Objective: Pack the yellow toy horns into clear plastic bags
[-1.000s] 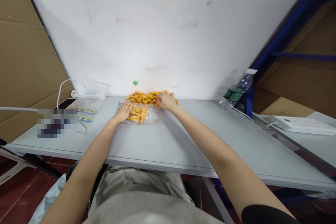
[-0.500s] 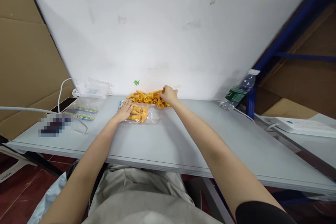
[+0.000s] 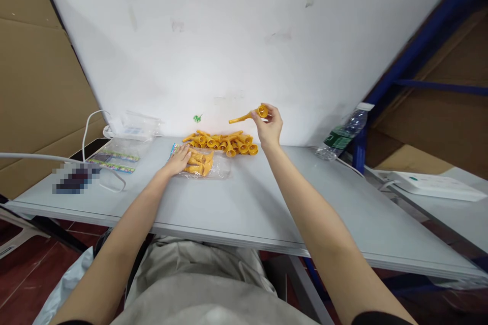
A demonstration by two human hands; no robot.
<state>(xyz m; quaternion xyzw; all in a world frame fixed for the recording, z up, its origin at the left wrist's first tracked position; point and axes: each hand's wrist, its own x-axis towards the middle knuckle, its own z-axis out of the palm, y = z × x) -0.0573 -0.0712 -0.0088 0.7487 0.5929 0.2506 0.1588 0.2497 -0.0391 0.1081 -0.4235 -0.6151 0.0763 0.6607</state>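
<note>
Bottle [image 3: 346,131] at three o'clock from pile of yellow horns [image 3: 224,144]; phone [image 3: 90,148] and packets [image 3: 116,167] at nine. Bag [image 3: 218,168] at seven, clear, crinkled, horns inside, partly hidden beneath left hand [image 3: 177,161], laid flat, fingers extended. Horn [image 3: 243,118] at one o'clock, held apart from pile: yellow, slim stem toward nine, round flared mouth, pinched near that mouth by thumb and fingers of right hand [image 3: 271,124].

My right hand [image 3: 270,124], down at the pile of yellow horns [image 3: 222,143] a second ago, is now raised, farther right. I hold one horn [image 3: 247,117] clear of the rest. The pile's right end, previously covered, shows.
</note>
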